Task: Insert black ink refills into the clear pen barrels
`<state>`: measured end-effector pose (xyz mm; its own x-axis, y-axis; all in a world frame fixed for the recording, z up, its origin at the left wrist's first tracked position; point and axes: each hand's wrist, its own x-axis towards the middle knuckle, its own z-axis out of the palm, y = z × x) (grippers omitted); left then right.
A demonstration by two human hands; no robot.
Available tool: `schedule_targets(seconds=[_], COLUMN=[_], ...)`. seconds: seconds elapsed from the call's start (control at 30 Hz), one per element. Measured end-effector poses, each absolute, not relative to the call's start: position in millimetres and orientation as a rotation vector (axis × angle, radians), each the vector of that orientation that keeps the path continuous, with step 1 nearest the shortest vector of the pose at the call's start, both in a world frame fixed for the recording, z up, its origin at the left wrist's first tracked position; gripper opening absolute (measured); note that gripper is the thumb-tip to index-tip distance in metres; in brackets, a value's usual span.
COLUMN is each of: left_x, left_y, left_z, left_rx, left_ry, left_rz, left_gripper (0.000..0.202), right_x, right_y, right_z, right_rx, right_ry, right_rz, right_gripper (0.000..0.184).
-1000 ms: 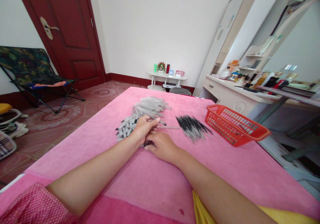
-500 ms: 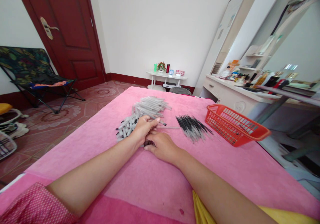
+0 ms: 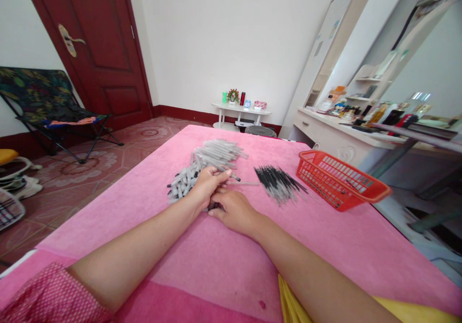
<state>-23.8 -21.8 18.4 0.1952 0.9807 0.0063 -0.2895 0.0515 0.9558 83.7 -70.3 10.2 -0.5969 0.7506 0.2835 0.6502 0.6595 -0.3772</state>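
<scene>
My left hand (image 3: 210,184) is closed around a translucent pen barrel (image 3: 235,177), whose dark end shows past the thumb. Against it, my right hand (image 3: 234,209) is curled with its fingertips tucked in; something dark lies under them, too hidden to name. A thin pale tube (image 3: 247,183) stretches right from between the hands. Just beyond them lies a pile of greyish-white pen barrels (image 3: 222,150). Pen caps (image 3: 182,182), pale with some dark parts, are heaped left of my left hand. To the right, black-and-clear pen refills (image 3: 277,182) lie in a fanned bunch.
A red plastic basket (image 3: 335,181) stands at the right edge of the pink-covered table (image 3: 119,217). Past it is a dressing table (image 3: 332,130) with bottles. A low white stand (image 3: 225,109) is by the wall, and a folding chair (image 3: 54,104) stands left.
</scene>
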Motion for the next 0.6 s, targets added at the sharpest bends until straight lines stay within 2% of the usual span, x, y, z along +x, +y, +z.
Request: schedule_targets(seconds=[0.6], left_x=[-23.4], left_y=[-22.8], left_z=[18.8], left_rx=[1.063], left_ry=[0.897], left_rz=[1.172], left_gripper=[0.031], right_x=[83.3], right_y=[-72.1], right_z=[12.5], right_rx=[-1.109], right_ry=[-2.467], right_rz=[0.317], right_gripper=[0.014])
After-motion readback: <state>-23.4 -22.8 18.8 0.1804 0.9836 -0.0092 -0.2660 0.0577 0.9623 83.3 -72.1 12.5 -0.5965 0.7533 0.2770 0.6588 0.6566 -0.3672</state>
